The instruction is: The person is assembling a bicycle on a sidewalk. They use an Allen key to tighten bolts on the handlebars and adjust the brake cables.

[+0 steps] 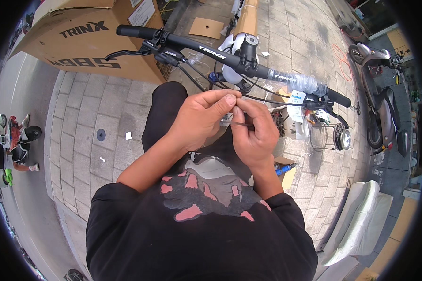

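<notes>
My left hand (201, 117) and my right hand (254, 129) meet in front of a black bicycle handlebar (187, 43). Both are closed, thumbs and fingertips pinched together and touching. Whatever lies between the fingertips is hidden. A thin dark rod (239, 123) pokes out beside my right thumb and lies within that hand; its kind does not show. Just beyond the fingers run black cables (262, 99) from the brake levers. The stem (249, 49) joins the bar at its middle, and clear plastic wrap (297, 82) covers part of the bar's right side.
A large cardboard box (86, 37) stands at the far left. White-and-blue tags (296, 105) hang from the bar's right end. A blue-handled tool (285, 169) lies by my right forearm. A parked scooter (377, 93) and a white foam-like bundle (356, 220) are on the right.
</notes>
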`<state>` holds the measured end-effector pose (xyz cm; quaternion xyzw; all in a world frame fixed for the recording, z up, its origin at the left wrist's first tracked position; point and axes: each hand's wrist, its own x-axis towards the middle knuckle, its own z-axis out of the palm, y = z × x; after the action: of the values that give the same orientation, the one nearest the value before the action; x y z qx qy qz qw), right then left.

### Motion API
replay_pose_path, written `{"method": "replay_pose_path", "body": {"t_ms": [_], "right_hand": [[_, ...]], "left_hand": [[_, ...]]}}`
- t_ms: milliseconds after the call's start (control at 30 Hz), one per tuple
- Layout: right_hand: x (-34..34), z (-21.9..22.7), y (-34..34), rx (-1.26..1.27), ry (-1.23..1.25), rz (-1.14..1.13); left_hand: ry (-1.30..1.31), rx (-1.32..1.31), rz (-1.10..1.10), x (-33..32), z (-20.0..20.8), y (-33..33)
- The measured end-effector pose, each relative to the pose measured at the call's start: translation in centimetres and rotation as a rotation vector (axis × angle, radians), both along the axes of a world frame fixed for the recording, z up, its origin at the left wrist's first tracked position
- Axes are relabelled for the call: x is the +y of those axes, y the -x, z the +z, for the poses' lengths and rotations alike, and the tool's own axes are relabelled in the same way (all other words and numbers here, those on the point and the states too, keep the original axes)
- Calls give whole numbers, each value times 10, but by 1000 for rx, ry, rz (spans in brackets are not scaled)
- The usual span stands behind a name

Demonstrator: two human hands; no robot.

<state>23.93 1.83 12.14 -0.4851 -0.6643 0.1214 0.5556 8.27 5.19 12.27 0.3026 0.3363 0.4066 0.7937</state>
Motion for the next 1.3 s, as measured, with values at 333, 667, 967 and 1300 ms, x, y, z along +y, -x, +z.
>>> {"method": "replay_pose_path", "body": {"t_ms": [333, 667, 967, 1300], "right_hand": [[-32, 12, -17, 160, 356, 20], [-74, 5, -17, 367, 599, 211], [-75, 0, -13, 479, 630, 252], [-76, -5, 4, 328, 506, 120]], "left_hand": [[64, -214, 24, -13, 7, -6], [123, -305, 2, -12, 5, -3], [45, -245, 5, -17, 4, -4], [10, -109, -16, -10, 5, -2]]}}
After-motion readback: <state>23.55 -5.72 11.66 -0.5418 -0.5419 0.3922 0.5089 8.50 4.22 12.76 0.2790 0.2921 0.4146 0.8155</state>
